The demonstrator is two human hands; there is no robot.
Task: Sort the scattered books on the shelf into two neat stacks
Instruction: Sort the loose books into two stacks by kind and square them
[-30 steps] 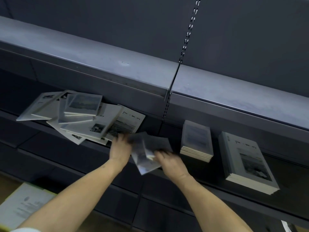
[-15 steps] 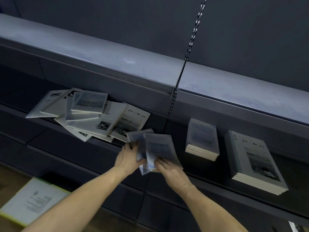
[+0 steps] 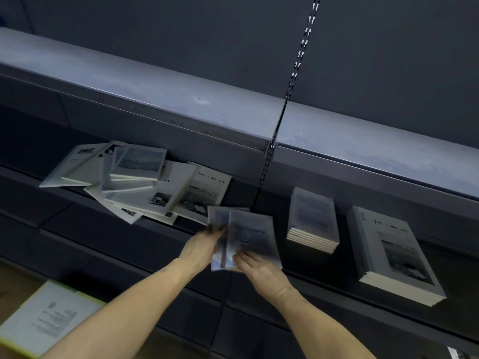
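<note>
Two thin, glossy small books [image 3: 248,237], rectangular and slightly fanned, sit above the dark shelf [image 3: 440,330] edge, between the scattered pile [image 3: 140,182] and the small stack [image 3: 312,221]. The left hand [image 3: 204,244] pinches their left edge; the right hand [image 3: 259,268] curls round the near edge, both forearms outstretched. A larger stack [image 3: 394,255] lies farther right.

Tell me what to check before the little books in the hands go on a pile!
1. Left hand holds the small books: ok.
2. Right hand holds them too: ok.
3. Held books squared up: not ok, fanned apart.
4. Small stack neat, top free: ok.
5. Large stack beside it, apart: ok.
6. Scattered pile sorted: not ok, still jumbled.
</note>
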